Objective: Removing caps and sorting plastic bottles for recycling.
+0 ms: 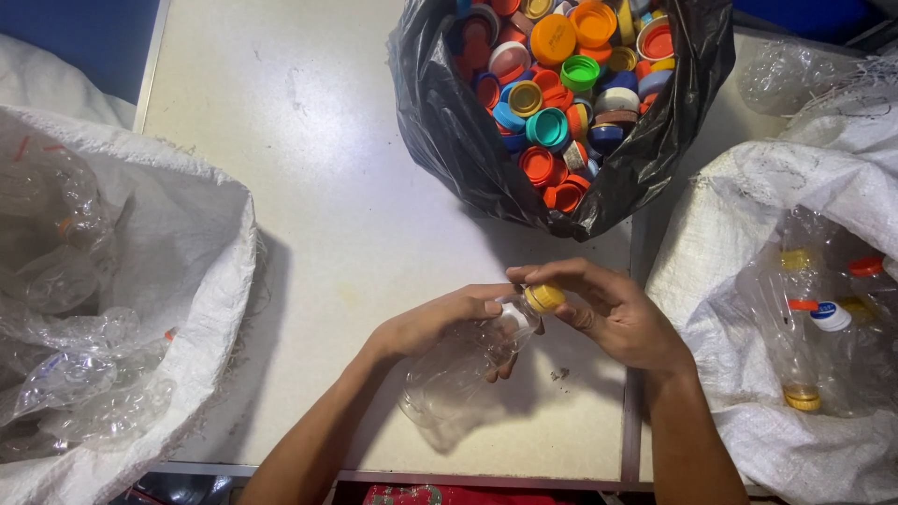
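Low in the middle of the frame, your left hand (440, 323) wraps the neck of a clear, crumpled plastic bottle (460, 367), while your right hand (608, 313) pinches its round yellow cap (544, 298) between fingertips. The bottle lies tilted over the pale, scuffed tabletop (309, 187), base towards you. At lower right, a white woven sack (739, 281) holds capped bottles; at left, a second white woven sack (206, 281) holds clear capless ones. Further off, at upper centre, a black plastic bag (449, 131) brims with coloured bottle caps (552, 84). Blue flooring shows at the upper left corner.
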